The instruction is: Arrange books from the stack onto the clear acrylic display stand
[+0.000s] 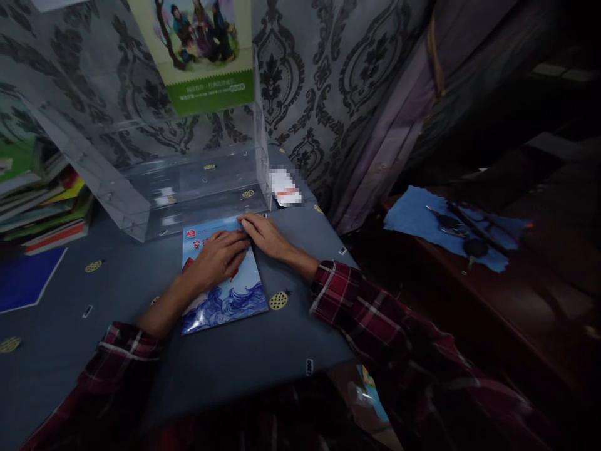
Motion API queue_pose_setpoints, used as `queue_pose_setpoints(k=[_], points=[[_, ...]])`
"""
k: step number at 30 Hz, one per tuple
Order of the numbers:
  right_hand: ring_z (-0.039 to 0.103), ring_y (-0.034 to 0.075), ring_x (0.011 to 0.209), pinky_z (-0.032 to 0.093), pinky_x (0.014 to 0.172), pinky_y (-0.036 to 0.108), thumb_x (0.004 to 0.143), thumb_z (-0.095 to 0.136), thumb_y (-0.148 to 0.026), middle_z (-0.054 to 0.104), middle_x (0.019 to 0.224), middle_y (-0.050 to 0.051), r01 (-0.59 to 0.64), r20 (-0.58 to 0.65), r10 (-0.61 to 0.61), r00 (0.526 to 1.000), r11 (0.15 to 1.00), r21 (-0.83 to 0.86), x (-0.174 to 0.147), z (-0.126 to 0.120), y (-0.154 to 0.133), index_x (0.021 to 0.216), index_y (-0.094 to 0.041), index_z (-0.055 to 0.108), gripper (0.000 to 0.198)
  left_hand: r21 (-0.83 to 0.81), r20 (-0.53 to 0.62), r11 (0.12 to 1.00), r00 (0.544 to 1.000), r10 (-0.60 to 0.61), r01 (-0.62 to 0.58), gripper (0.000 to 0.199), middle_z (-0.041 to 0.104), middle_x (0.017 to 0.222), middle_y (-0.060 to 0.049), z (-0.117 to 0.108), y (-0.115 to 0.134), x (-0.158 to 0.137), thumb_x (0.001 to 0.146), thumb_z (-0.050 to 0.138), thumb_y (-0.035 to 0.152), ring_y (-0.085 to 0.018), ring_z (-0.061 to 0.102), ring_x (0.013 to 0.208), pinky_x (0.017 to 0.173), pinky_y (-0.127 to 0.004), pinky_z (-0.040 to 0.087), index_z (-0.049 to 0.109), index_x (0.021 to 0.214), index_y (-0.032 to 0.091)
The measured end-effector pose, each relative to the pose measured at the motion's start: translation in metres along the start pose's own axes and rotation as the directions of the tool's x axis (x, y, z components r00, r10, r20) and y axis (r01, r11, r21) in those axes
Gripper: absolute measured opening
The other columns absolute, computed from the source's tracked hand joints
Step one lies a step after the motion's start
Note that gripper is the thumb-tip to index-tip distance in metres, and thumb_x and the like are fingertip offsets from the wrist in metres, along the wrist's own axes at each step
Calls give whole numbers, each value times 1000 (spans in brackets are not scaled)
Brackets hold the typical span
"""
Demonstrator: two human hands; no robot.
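A thin blue picture book [237, 300] with a wave drawing on its cover lies closed and flat on the grey-blue tablecloth [225, 369]. My left hand [220, 258] rests across the middle of the cover, fingers stretched out toward the right, hiding part of the title and picture. At the top right corner of the book, my right hand [263, 235] touches its edge with the fingers laid out. The two hands' fingertips come close together there. Neither hand grips anything that I can see.
A clear acrylic stand [201, 181] is behind the book, below a green poster [211, 94]. Stacked books [51, 207] and a dark blue book [28, 282] lie at left. A white item [285, 188] sits right of the stand. Keys [475, 249] lie on a blue cloth [413, 216].
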State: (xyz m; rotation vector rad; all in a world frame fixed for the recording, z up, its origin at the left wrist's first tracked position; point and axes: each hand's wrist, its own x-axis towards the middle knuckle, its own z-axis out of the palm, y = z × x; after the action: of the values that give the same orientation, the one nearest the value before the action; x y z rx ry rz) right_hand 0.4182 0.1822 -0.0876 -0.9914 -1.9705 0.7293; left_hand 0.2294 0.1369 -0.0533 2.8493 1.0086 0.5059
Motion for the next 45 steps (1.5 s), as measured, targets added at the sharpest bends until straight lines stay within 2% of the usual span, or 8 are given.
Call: queue_pose_setpoints(k=[9, 14, 18, 25, 30, 36, 41, 45], points=[[66, 24, 113, 51, 102, 42, 106, 40, -35, 73, 117, 8, -10, 74, 3, 997, 995, 99, -36, -15, -15, 122, -22, 69, 35, -77, 72, 997, 997, 3, 3, 38, 64, 141, -10, -1, 5, -13, 103, 46, 28, -28, 54, 137, 116, -60, 35, 60, 138, 24], [65, 24, 118, 50, 104, 43, 107, 40, -34, 73, 122, 7, -20, 79, 13, 997, 996, 82, -53, -22, -24, 126, -25, 68, 36, -68, 47, 998, 999, 4, -1, 37, 66, 138, -9, 1, 6, -13, 105, 43, 26, -28, 53, 138, 115, -60, 36, 61, 137, 24], [66, 22, 114, 51, 102, 41, 107, 39, -35, 74, 119, 7, -22, 79, 18, 997, 998, 59, -52, -22, -24, 127, -24, 69, 37, -63, 36, 998, 999, 7, -5, 36, 67, 136, -10, 0, 11, -13, 105, 42, 26, -27, 55, 135, 116, -57, 37, 64, 135, 23], [67, 22, 115, 52, 103, 41, 107, 40, -38, 74, 120, 7, -42, 74, 37, 997, 997, 71, -52, -23, -23, 126, -25, 69, 37, -122, -11, 983, 990, 140, -141, 33, 73, 124, -8, -10, 19, -15, 105, 43, 24, -23, 62, 123, 109, -49, 46, 68, 128, 23], [68, 24, 111, 53, 99, 41, 107, 41, -36, 75, 117, 8, -37, 69, 31, 997, 996, 84, -54, -25, -29, 126, -25, 70, 36, -102, 38, 988, 992, 119, -114, 35, 71, 126, -10, -12, 26, -15, 106, 42, 25, -24, 61, 125, 108, -50, 47, 67, 130, 22], [72, 23, 100, 55, 92, 39, 107, 40, -38, 77, 105, 7, -50, 56, 44, 997, 993, 106, -55, -26, -31, 116, -22, 72, 36, -96, 84, 990, 990, 115, -107, 36, 68, 136, -8, -13, 32, -27, 106, 42, 28, -26, 51, 140, 116, -57, 40, 65, 133, 25], [72, 23, 97, 55, 90, 39, 107, 41, -38, 78, 100, 7, -30, 68, 25, 997, 996, 78, -54, -27, -31, 105, -22, 72, 35, -17, 87, 993, 989, 120, -119, 36, 68, 135, -10, -12, 38, -29, 107, 40, 29, -26, 54, 137, 115, -54, 42, 66, 130, 20], [72, 21, 98, 54, 91, 36, 107, 41, -36, 77, 101, 7, -16, 72, 12, 997, 998, 58, -54, -29, -33, 108, -20, 71, 34, -11, 95, 992, 987, 127, -127, 35, 68, 134, -11, -14, 47, -31, 106, 43, 26, -26, 56, 134, 116, -54, 41, 66, 130, 18]])
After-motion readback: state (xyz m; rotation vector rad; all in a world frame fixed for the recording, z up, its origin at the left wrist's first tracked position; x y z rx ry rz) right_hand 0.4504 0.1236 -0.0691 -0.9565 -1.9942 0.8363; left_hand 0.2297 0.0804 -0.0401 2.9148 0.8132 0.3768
